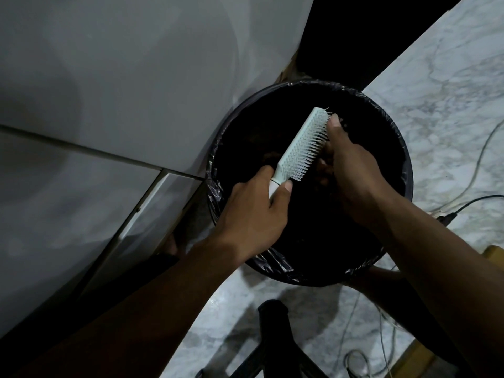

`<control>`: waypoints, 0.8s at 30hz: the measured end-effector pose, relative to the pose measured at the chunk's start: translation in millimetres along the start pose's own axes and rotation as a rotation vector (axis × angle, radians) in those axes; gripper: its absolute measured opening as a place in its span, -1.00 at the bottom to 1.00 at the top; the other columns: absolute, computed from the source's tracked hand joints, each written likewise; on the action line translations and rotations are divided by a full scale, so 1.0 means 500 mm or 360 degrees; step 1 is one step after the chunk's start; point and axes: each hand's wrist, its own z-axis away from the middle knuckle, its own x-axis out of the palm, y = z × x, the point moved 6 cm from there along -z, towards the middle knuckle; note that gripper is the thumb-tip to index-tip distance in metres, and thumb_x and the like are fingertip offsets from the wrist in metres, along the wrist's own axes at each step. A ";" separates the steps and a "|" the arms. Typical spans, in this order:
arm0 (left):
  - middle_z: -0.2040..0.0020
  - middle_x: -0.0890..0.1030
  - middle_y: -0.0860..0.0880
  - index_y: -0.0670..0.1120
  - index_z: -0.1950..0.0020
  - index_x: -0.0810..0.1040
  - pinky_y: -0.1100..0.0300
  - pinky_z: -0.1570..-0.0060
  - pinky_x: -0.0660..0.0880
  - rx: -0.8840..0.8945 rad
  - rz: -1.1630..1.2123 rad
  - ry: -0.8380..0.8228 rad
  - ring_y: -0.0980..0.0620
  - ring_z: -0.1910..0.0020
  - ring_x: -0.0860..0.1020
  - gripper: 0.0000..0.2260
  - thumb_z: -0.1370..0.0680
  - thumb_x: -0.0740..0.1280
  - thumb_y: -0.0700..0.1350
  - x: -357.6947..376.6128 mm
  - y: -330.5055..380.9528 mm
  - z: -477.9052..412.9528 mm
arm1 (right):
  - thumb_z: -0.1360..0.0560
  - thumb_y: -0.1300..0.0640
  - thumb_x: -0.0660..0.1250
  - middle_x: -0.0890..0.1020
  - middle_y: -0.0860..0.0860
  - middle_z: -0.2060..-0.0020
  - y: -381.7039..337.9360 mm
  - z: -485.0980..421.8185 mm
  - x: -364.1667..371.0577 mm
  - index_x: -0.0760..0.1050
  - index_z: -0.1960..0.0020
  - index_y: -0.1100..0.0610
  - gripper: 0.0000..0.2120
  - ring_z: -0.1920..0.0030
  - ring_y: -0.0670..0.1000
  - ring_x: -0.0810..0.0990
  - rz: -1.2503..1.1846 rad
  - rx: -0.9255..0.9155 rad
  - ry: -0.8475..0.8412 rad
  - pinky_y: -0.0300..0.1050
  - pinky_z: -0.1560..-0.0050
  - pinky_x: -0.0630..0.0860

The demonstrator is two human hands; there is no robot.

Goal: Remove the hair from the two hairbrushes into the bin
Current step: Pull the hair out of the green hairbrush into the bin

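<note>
A pale green hairbrush (302,143) is held over a round black bin (403,165) lined with a dark bag. My left hand (253,211) grips the brush's white handle from below, bristles facing right. My right hand (351,165) rests against the bristle side, thumb near the brush tip, fingers curled among the bristles; whether it pinches hair is hard to tell in the dark. Brownish clumps (272,156) lie inside the bin. Only one hairbrush is in view.
A grey wall or cabinet panel (109,91) stands left of the bin. Marble floor (436,91) lies to the right with several cables (463,197) across it. A dark chair or stand base (275,336) sits at the bottom centre.
</note>
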 end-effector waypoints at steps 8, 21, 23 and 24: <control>0.33 0.54 0.01 -0.04 0.11 0.42 0.31 0.48 0.35 -0.0013 -0.0019 0.0036 0.07 0.40 0.53 -0.77 -0.65 0.23 0.08 -0.006 -0.001 -0.002 | -0.57 -0.30 0.20 0.40 -0.03 0.50 -0.006 0.000 -0.007 0.42 0.33 0.11 -0.47 0.44 -0.02 0.38 -0.0046 -0.0026 0.0017 -0.06 0.30 0.33; 0.31 0.51 0.05 -0.09 0.06 0.48 0.30 0.40 0.33 -0.0114 0.0107 -0.0032 0.09 0.35 0.51 -0.75 -0.66 0.22 0.07 0.000 -0.008 -0.009 | -0.60 0.12 0.34 0.56 0.07 0.40 -0.020 -0.009 -0.011 0.50 0.21 0.19 -0.76 0.48 -0.12 0.53 -0.0106 -0.0354 0.0104 -0.22 0.38 0.45; 0.31 0.52 0.04 -0.10 0.05 0.49 0.19 0.35 0.36 -0.0126 0.0144 -0.0032 0.03 0.34 0.51 -0.74 -0.65 0.22 0.07 0.001 -0.008 -0.010 | -0.64 0.08 0.28 0.57 0.02 0.37 -0.015 -0.011 -0.027 0.50 0.20 0.15 -0.74 0.40 -0.09 0.55 -0.0155 -0.0301 0.0252 -0.17 0.32 0.47; 0.30 0.53 0.03 -0.10 0.05 0.49 0.16 0.33 0.38 -0.0139 0.0181 -0.0034 0.01 0.35 0.51 -0.74 -0.65 0.22 0.08 0.002 -0.011 -0.011 | -0.65 0.07 0.25 0.58 0.01 0.34 -0.015 -0.012 -0.036 0.50 0.19 0.12 -0.74 0.35 -0.05 0.55 -0.0186 -0.0290 0.0335 -0.13 0.29 0.47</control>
